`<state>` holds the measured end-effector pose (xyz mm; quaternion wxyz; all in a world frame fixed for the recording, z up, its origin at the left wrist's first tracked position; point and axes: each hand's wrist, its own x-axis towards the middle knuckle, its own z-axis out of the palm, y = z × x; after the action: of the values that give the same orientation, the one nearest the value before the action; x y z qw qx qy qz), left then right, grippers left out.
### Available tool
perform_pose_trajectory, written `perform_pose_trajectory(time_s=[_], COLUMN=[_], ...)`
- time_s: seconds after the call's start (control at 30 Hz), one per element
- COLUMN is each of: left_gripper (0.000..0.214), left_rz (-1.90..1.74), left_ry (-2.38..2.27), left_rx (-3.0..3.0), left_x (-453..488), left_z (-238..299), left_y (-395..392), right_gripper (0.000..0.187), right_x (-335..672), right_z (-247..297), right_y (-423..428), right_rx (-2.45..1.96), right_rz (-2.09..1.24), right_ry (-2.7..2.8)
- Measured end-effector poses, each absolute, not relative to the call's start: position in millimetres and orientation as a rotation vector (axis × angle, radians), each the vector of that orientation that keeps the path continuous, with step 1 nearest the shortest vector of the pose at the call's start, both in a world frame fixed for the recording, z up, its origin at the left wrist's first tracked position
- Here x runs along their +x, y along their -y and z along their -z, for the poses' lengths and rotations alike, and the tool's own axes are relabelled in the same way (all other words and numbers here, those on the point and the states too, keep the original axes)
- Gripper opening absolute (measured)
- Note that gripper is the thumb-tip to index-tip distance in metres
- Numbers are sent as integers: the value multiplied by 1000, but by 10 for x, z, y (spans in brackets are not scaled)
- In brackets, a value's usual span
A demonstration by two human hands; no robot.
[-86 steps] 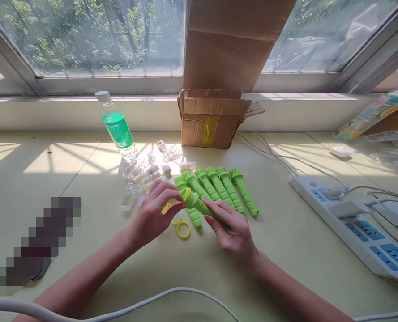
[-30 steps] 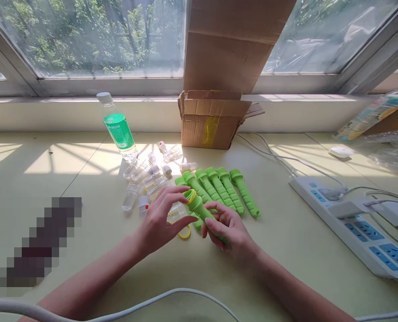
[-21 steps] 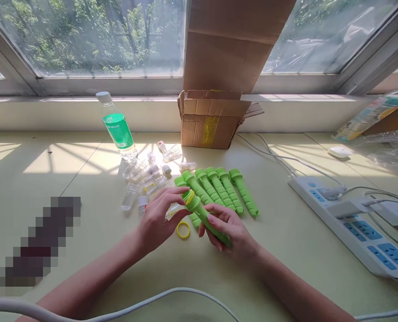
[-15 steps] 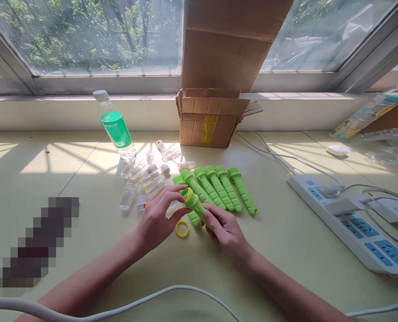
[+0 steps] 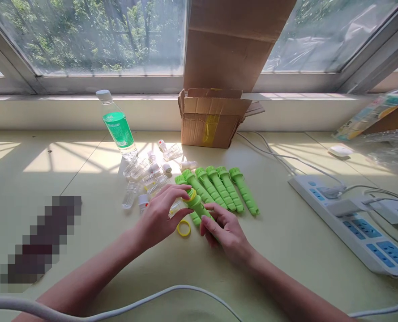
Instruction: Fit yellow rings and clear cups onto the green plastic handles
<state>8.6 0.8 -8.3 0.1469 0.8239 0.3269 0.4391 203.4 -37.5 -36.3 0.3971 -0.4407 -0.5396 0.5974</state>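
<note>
A green plastic tube (image 5: 199,206) with a threaded end is held at a slant between my two hands. My right hand (image 5: 228,232) is wrapped round its lower part. At the upper end, the fingers and thumb of my left hand (image 5: 160,214) close on a yellow ring (image 5: 192,195), which sits around the tube just under the thread. A second yellow ring (image 5: 184,228) lies on the table below my left thumb. Behind my hands, several similar green tubes (image 5: 220,190) lie side by side. Clear plastic pieces (image 5: 140,170), some with white caps, are heaped to the left.
A bottle with a green label (image 5: 118,129) stands behind the clear pieces. An open cardboard box (image 5: 215,123) is near the window. On the right lies a white power strip (image 5: 353,223) with plugs and cables. A pale cable (image 5: 172,288) crosses the front.
The yellow ring now encircles the tube below its thread, where before it showed at a tilt near the mouth. The tube has shifted slightly right and down; both hands keep hold.
</note>
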Motion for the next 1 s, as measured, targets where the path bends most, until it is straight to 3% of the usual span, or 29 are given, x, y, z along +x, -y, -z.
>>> perform_pose_trajectory(time_s=[0.43, 0.57, 1.0], left_gripper=[16, 16, 16], left_rz=[-1244, -1273, -1170], left_ry=[-922, -893, -931], left_rx=[2395, 2391, 2389], left_x=[90, 88, 59], left_z=[89, 84, 62], left_y=[-5, -8, -7], right_gripper=[28, 37, 22], right_x=[2056, 2032, 2031], right_z=[366, 347, 303], right_y=[361, 368, 311], right_rx=[-1089, -1203, -1043], right_rz=[-1603, -1538, -1556], right_ry=[1350, 1368, 1414])
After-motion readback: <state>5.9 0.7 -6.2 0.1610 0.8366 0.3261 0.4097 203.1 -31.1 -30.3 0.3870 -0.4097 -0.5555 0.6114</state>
